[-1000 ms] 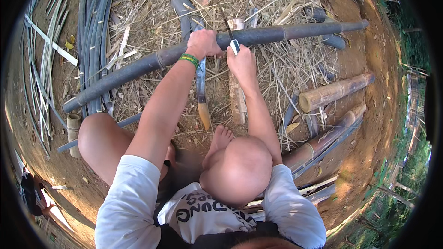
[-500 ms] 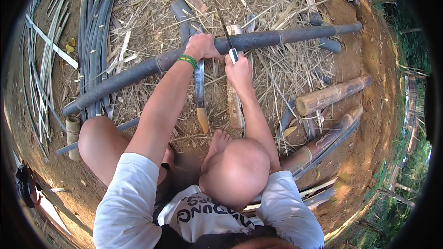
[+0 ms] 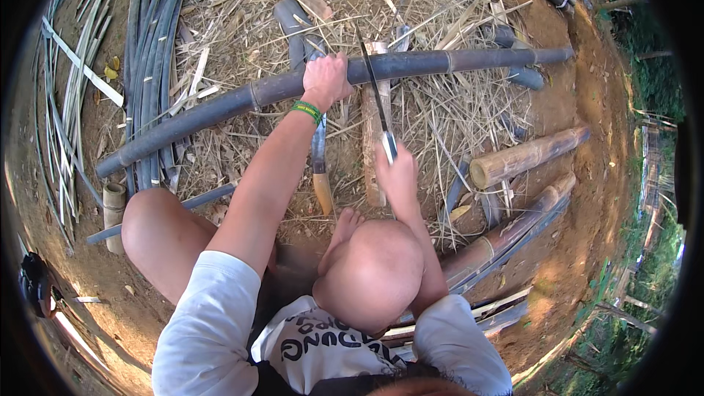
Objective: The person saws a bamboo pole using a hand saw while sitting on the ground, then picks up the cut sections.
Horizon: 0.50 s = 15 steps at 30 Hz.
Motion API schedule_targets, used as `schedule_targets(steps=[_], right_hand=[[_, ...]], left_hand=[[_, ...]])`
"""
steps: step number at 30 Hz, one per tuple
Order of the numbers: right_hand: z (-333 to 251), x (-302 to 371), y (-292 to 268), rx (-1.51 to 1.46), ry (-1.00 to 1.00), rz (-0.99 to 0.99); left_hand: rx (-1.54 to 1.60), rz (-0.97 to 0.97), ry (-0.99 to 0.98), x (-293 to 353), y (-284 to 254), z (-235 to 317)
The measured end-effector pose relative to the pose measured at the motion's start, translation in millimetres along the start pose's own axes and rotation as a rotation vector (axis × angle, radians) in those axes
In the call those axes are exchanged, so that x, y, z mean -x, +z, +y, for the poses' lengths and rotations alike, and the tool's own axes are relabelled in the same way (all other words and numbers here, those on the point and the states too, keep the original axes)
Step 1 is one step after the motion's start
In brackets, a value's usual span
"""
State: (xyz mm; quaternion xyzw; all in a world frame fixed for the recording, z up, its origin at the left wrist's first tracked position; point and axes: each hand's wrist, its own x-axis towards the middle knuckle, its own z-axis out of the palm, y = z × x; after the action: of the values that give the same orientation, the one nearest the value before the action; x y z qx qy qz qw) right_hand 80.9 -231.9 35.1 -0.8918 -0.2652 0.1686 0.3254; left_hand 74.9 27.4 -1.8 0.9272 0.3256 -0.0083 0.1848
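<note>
A long dark bamboo pole (image 3: 411, 64) lies crosswise in front of me, over other pieces on the ground. My left hand (image 3: 327, 81) is wrapped over it near its middle. In my right hand (image 3: 397, 176) is the pale handle of a hand saw (image 3: 375, 88). Its thin dark blade crosses the pole just right of my left hand, and the tip reaches past the far side. A machete (image 3: 319, 154) with a wooden handle lies below my left hand, its upper end hidden by that hand and the pole. Beneath the saw runs a flat wooden piece (image 3: 372, 165).
Dark bamboo lengths (image 3: 150, 66) and thin split strips (image 3: 62, 125) lie at the left. Short cut bamboo pieces (image 3: 528, 158) rest at the right. Dry shavings (image 3: 440, 114) cover the ground around the pole. A short bamboo stub (image 3: 114, 209) stands beside my left knee.
My right hand has drawn the saw back toward me, so more blade shows on the near side of the pole. My left hand stays on the pole.
</note>
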Motion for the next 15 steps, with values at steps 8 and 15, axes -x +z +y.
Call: schedule_targets(steps=[8, 15], right_hand=[[-24, -74, 13, 0.007, -0.029, 0.036], [7, -2, 12, 0.039, -0.068, 0.011]], left_hand=[[0.039, 0.105, 0.047, 0, 9, 11], [-0.006, -0.01, -0.001, -3, 6, -15]])
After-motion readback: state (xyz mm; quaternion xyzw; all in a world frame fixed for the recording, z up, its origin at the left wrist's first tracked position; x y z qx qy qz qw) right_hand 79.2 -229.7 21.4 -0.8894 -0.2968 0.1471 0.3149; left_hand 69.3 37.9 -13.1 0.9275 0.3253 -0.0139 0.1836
